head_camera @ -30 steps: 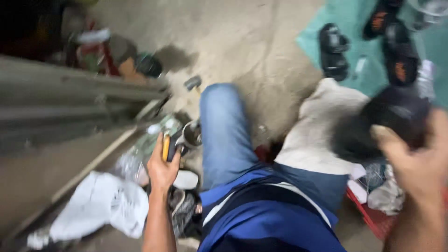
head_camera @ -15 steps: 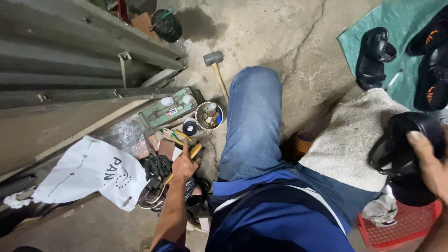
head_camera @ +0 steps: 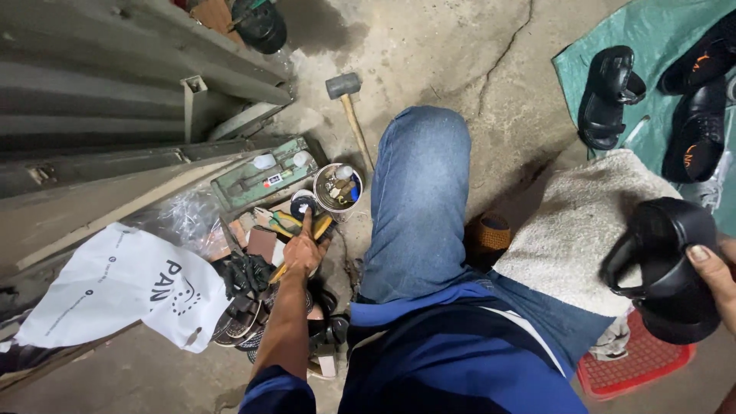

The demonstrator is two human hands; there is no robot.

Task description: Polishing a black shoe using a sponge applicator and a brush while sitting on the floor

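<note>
Since half a second ago: left hand (head_camera: 305,249) shifted only slightly, index finger now stretched toward small round dark-lidded tin (head_camera: 303,202); view itself nearly steady.

Left hand down on cluttered floor, remaining fingers curled around yellow-handled tool (head_camera: 316,232). Tool's long axis diagonal, upper end pointing up-right toward open metal can of small parts (head_camera: 338,188), lower end running down-left under palm. Working tip hidden; kind of tool not clear.

Right hand (head_camera: 721,276) at right edge, thumb and fingers clasped on black moulded plastic sandal (head_camera: 665,268). Sandal held above red plastic basket (head_camera: 642,360), just beside pale towel (head_camera: 583,230) draped over right knee. Sandal's long axis roughly upright in view, strap side turned left; which end is toe cannot be told.

Around left hand: green metal tray (head_camera: 261,180) touching can's left side, wooden-handled mallet (head_camera: 349,107) lying with head away from wearer, handle pointing back toward can. White plastic bag (head_camera: 115,287) further left, on grey metal rails (head_camera: 100,100). Heap of black straps and soles (head_camera: 253,299) below wrist.

Upper right: teal mat (head_camera: 613,31) with more black sandals (head_camera: 609,96) lying on it, well apart from held one.
</note>
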